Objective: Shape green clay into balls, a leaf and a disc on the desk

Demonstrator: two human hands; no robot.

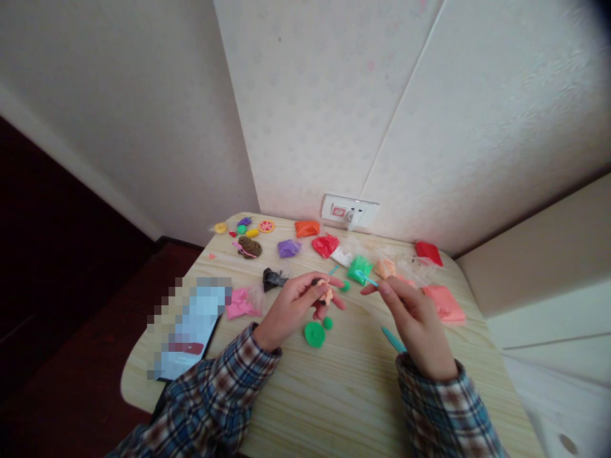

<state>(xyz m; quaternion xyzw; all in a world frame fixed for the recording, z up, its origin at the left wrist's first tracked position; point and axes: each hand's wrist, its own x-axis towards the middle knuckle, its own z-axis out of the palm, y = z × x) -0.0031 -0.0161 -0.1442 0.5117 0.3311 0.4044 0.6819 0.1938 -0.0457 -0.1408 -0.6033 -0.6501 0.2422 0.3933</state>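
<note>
My left hand (298,305) is closed round a small peach-coloured clay piece (326,292), held just above the wooden table (344,388). My right hand (415,318) pinches a thin teal modelling tool (366,278) whose tip points left toward that clay piece. A second teal tool (393,340) lies on the table under my right wrist. A flat green clay disc (314,334) and a small green ball (328,323) rest on the table below my left hand.
Several bags of coloured clay lie along the back: orange (306,228), red (325,245), purple (288,248), green (359,268), pink (243,302), black (273,278). Small finished clay figures (248,238) sit far left. A phone (191,331) lies at the left edge. A wall socket (350,210) is behind.
</note>
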